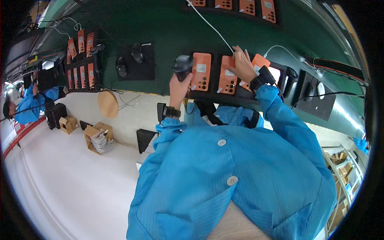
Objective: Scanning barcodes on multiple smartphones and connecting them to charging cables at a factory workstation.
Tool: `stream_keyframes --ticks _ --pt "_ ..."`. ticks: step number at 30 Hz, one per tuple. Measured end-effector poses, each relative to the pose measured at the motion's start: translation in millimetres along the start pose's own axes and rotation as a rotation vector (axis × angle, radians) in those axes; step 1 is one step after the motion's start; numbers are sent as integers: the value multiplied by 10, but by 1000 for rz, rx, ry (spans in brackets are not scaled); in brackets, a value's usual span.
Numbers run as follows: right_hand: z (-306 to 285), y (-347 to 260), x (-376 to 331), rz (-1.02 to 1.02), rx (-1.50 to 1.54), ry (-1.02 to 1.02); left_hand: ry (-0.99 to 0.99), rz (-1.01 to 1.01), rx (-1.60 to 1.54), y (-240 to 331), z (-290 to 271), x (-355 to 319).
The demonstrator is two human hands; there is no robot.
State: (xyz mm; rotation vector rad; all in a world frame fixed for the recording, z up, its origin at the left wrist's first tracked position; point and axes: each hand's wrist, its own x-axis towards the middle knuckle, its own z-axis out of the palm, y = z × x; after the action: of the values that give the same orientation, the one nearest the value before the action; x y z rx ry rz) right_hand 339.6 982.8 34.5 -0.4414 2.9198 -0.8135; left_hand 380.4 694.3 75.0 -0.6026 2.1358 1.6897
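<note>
My left hand is wrapped around the handle of a black handheld scanner, its head just left of an orange phone. That phone lies back up in a black tray, with a pale label and dark camera lenses showing. Over the upper right part of a second orange phone, my right hand rests with its thumb on the back and fingers at the top edge. A white cable ends at those fingers; its plug is hidden. Another orange phone lies tilted beyond that hand, with another one partly hidden beneath the wrist.
Further trays of orange phones are at the far edge and on the left. Computer mice lie on a dark mat. A second scanner and a white mouse are at right. Another person is at far left.
</note>
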Motion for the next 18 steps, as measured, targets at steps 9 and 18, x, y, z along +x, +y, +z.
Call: stream_keyframes --ticks 9,18 --pt "47 231 -149 -100 -89 13 -173 -34 113 -130 890 -612" --pt "178 348 -127 -180 -208 103 -213 -101 29 -193 1180 -618"
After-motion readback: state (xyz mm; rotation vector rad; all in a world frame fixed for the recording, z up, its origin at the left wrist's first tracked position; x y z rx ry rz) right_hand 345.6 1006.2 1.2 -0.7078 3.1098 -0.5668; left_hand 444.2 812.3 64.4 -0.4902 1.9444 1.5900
